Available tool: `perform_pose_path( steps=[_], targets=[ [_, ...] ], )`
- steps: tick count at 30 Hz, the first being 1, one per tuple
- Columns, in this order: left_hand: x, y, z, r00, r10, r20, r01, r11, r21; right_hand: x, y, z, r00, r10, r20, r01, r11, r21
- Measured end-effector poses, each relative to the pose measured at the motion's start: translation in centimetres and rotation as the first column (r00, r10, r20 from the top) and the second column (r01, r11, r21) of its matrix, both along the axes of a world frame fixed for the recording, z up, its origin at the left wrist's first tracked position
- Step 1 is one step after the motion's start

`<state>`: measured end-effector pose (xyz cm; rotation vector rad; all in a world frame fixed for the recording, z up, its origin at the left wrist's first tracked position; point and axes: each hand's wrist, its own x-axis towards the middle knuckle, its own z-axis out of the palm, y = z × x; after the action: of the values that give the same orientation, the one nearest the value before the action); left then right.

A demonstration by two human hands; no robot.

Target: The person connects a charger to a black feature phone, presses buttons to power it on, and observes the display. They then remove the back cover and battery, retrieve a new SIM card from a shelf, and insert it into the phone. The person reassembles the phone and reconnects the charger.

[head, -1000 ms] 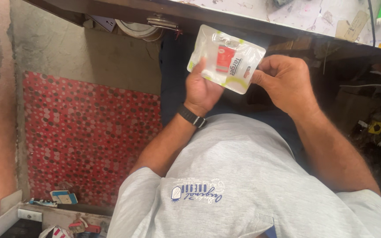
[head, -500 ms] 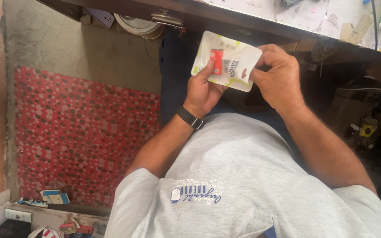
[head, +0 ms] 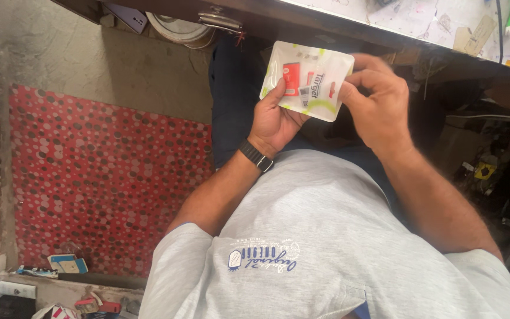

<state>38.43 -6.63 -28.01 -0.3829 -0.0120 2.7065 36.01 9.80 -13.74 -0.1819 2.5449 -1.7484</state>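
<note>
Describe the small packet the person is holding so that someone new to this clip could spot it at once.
Start at the dark workbench edge along the top and look just below its middle, above the grey shirt. There the left hand and right hand hold a white plastic pouch, the only flat packet with a red item inside.

Right hand (head: 379, 106) motion-blurred; fingertips hidden behind white pouch (head: 308, 80); pouch contents unclear.

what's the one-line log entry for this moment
left hand: holds white packet from below | right hand: grips packet's right edge | wristwatch: on left wrist | place: over lap, below desk edge
</note>
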Motion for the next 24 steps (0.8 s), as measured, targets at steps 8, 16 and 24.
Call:
perform_pose_path(
  steps=[8,16,24],
  targets=[
    [-0.8,-1.2,-1.2,0.996,0.094,0.002,-0.094,0.991,0.092,0.1,2.1,1.9,0.997,-0.043,-0.062,0.021,0.949,-0.315],
    [-1.2,-1.4,4.8,0.979,0.121,-0.162,-0.146,0.977,-0.154,0.2,-0.7,1.7,0.968,0.133,0.212,-0.017,0.881,-0.473],
    [-9.0,-12.2,12.8,0.867,0.073,-0.492,-0.432,0.6,-0.673,-1.1,1.9,2.1,0.965,0.126,0.232,0.101,0.637,-0.764]
  ],
)
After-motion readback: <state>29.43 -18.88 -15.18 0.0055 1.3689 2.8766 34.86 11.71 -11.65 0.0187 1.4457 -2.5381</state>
